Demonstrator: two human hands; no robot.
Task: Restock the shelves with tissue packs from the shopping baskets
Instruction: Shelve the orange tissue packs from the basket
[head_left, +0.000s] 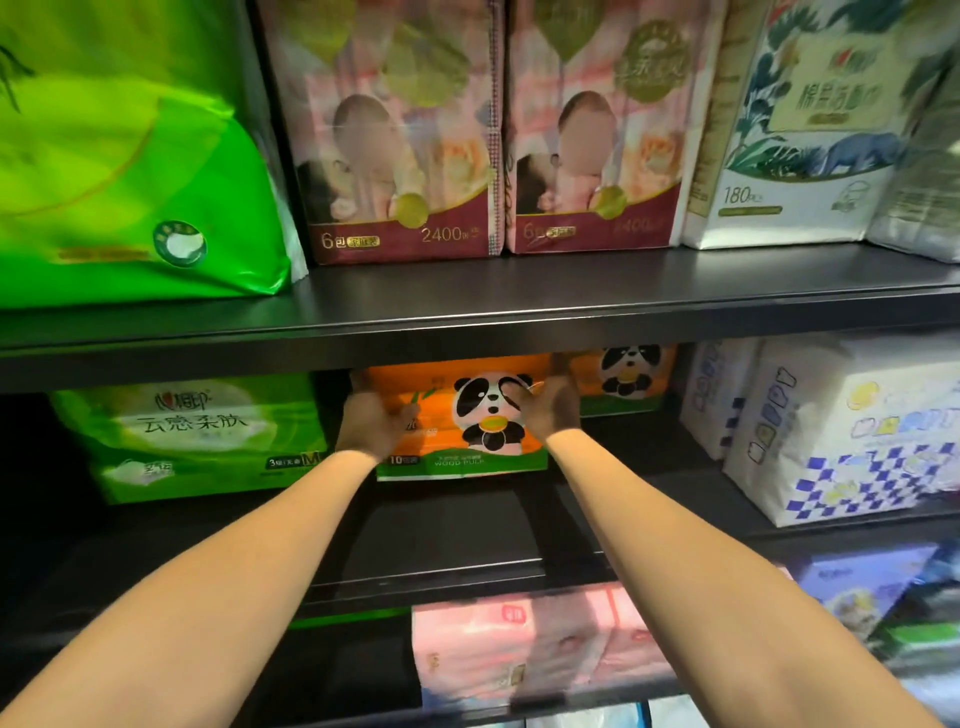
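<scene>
left hand (370, 422) + right hand (551, 410) grip orange plastic panda-print tissue pack (462, 421) by its sides | pack on dark metal middle shelf (447, 525)

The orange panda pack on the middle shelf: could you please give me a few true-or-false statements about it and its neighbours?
1. Both hands hold the orange panda pack, left hand and right hand at its two ends. True.
2. A second panda pack sits to its right. True.
3. The pack to its left is pink. False: the green pack is there.
4. The panda pack is on the top shelf. False: it is under the upper shelf board.
</scene>
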